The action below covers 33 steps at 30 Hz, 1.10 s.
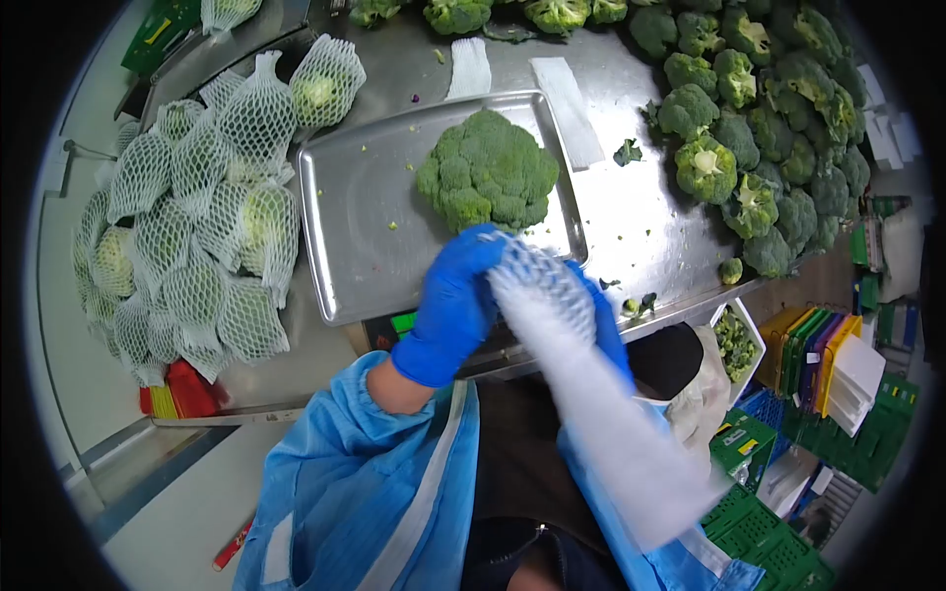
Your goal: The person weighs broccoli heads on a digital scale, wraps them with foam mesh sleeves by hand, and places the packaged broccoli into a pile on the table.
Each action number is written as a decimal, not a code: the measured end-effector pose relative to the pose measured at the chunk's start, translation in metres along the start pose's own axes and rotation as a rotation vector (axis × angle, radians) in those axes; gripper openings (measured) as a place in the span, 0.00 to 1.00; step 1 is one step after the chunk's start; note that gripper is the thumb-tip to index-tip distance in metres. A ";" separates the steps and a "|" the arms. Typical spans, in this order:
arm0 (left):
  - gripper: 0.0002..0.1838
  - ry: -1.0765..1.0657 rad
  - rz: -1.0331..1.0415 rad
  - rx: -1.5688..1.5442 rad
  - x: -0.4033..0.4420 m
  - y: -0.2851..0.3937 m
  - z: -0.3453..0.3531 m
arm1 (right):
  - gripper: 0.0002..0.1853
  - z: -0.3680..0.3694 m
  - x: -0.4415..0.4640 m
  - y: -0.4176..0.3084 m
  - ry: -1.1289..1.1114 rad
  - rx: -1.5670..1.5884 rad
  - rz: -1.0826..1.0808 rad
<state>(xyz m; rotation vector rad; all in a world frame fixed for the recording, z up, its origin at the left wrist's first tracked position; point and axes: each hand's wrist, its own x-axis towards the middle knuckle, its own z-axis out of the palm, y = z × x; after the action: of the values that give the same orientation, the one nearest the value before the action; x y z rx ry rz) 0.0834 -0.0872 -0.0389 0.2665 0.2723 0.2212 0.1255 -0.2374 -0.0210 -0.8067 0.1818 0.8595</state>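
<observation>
Both of my hands wear blue gloves and are at the near edge of a metal tray. My left hand is closed, pinching the mouth of a white foam net sleeve. My right hand is on the sleeve's other side, partly hidden behind it, its fingers closed about the netting. The sleeve's long tail hangs towards my right arm and is blurred. Just beyond my hands, a large green broccoli head lies crown up on the tray. Its stem is hidden.
Netted heads are piled at the left. Bare broccoli heads are heaped on the right of the steel table. Two flat white sleeves lie past the tray. A bin of trimmings and green crates stand lower right.
</observation>
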 end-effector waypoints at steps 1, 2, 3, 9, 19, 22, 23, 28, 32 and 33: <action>0.06 0.048 -0.044 0.002 0.002 0.011 0.000 | 0.15 0.011 -0.005 0.004 0.039 -0.106 0.043; 0.06 0.094 -0.091 0.006 0.002 0.022 0.002 | 0.16 -0.008 0.000 0.010 0.009 0.193 0.376; 0.07 0.230 -0.170 0.042 -0.001 0.029 0.006 | 0.18 -0.012 -0.006 0.007 -0.115 -0.039 0.343; 0.18 -0.347 -0.223 1.138 -0.025 0.023 0.011 | 0.19 -0.013 0.004 -0.011 -0.141 -0.017 0.133; 0.14 0.189 0.605 1.655 0.011 0.096 0.001 | 0.25 -0.001 0.031 -0.019 -0.019 -0.902 -0.489; 0.16 0.267 0.737 1.733 0.045 0.092 -0.008 | 0.26 0.033 0.053 -0.036 0.384 -0.907 -0.568; 0.17 0.260 0.804 1.758 0.057 0.090 -0.025 | 0.25 0.030 0.068 -0.036 0.362 -0.872 -0.611; 0.15 -0.067 0.463 1.378 0.078 0.093 -0.060 | 0.12 0.013 0.095 -0.024 0.186 -0.728 -0.782; 0.28 -0.242 0.032 0.674 0.053 0.114 -0.143 | 0.12 0.048 0.013 -0.034 -0.143 -0.478 -0.312; 0.27 -0.123 0.018 0.568 0.033 0.103 -0.086 | 0.16 0.052 0.005 -0.032 -0.322 -0.608 -0.289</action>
<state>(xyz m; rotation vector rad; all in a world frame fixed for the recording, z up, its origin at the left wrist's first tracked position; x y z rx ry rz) 0.0705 0.0376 -0.0973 0.8425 0.2056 0.1405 0.1437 -0.2105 0.0310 -1.2074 -0.4945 0.7613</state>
